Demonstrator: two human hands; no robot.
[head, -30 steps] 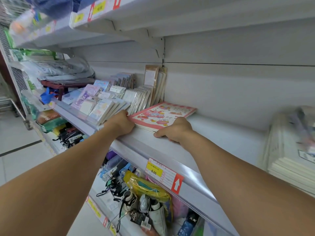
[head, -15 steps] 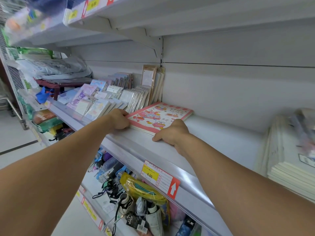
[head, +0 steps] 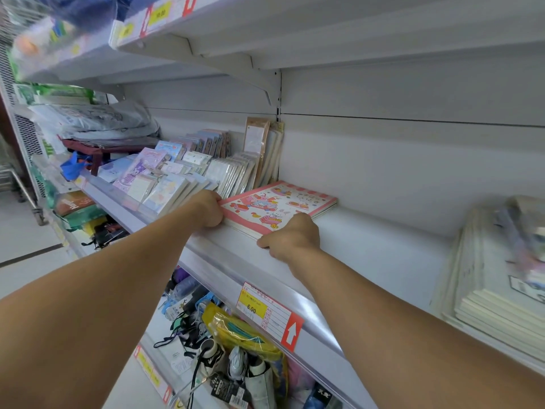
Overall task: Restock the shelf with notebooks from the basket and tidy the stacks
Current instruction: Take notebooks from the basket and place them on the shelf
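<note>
A small stack of pink-bordered cartoon notebooks (head: 277,206) lies flat on the white shelf (head: 383,249). My left hand (head: 208,209) grips the stack's near left corner, fingers curled against its edge. My right hand (head: 290,239) holds the near right corner, fingers curled over the edge. The stack sits just right of a row of upright wrapped notebooks (head: 236,172). No basket is in view.
Small notepads (head: 153,181) lean in rows at the left. A pile of pale notebooks (head: 501,287) lies blurred at the right. A price tag (head: 268,314) marks the shelf lip. Umbrellas and packaged goods (head: 236,358) fill the shelf below. Another shelf (head: 265,31) hangs overhead.
Both hands stay on the stack's near corners; the stack has been pushed slightly deeper onto the shelf and squared. The view has shifted a little.
</note>
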